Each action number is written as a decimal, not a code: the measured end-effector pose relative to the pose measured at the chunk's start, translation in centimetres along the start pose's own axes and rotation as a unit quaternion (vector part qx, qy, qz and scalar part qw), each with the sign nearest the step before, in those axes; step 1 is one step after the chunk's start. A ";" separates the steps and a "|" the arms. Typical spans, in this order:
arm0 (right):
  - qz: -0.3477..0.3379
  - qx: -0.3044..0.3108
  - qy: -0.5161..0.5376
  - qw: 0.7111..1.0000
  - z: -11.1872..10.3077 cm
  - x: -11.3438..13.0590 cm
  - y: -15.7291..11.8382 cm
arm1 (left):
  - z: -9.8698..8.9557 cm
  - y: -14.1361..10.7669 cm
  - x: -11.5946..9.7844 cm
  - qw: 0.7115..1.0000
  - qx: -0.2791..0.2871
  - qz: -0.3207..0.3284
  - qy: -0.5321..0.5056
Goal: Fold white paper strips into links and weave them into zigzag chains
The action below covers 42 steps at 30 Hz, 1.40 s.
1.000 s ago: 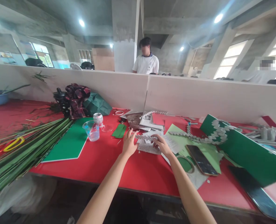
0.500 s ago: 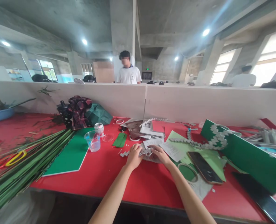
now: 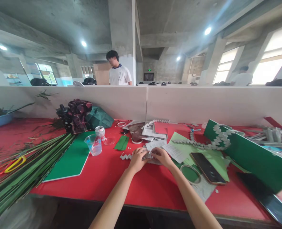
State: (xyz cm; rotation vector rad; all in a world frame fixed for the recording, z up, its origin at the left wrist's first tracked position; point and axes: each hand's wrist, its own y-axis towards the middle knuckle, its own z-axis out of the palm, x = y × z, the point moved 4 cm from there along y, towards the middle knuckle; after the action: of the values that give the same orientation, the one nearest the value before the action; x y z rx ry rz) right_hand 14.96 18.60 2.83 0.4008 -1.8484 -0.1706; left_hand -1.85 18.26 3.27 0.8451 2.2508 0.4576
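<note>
Here, both hands work close together over the red tabletop, the gathered fingers of each closed on a pale zigzag paper chain. The left hand covers much of the chain, whose loose end pokes out on its left; the right hand pinches it from the other side, though its fingertips are partly hidden. The chain lies near the middle of the tabletop, in front of some printed sheets. To the right, a pale green sheet lies under a dark phone, with a ring-shaped roll just beside the phone. A longer folded chain runs across the pale green sheet toward an upright green board, draping over its upper edge. On the left, a clear plastic cup stands at the edge of a flat green board, a drinks can just behind it. Long green leaves overlap that board's left side, near yellow-handled scissors. Beyond the low partition stands a person in a white shirt.
</note>
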 end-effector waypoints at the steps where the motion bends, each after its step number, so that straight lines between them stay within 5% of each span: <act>1: 0.000 -0.002 -0.001 1.000 0.0 0.0 0.0 | 0.0 0.0 -0.1 1.000 0.003 -0.002 -0.001; 14: -0.024 0.011 -0.031 0.999 0.3 1.7 -0.4 | 0.0 0.1 -0.5 0.999 0.018 -0.042 -0.028; 25: -0.016 -0.050 -0.063 0.997 0.0 0.7 0.1 | 0.7 0.2 -0.5 0.998 0.035 -0.054 -0.019; 33: 0.035 -0.028 0.025 0.999 -0.7 -0.1 0.2 | -0.1 -0.7 -0.7 0.997 0.048 -0.059 -0.006; 38: -0.007 -0.140 -0.082 0.987 -2.4 -0.7 0.2 | -0.1 -0.5 -0.7 0.998 0.025 -0.065 0.009; 42: 0.035 -0.263 -0.234 0.935 -5.0 -2.2 -0.2 | -0.8 -0.3 0.1 0.995 -0.040 -0.064 0.060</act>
State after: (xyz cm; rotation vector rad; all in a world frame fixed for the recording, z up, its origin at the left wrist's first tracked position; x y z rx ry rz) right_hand 20.29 19.60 2.36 -0.0933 -2.1770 -0.7466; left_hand -2.63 18.02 3.61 0.6431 2.3620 0.5468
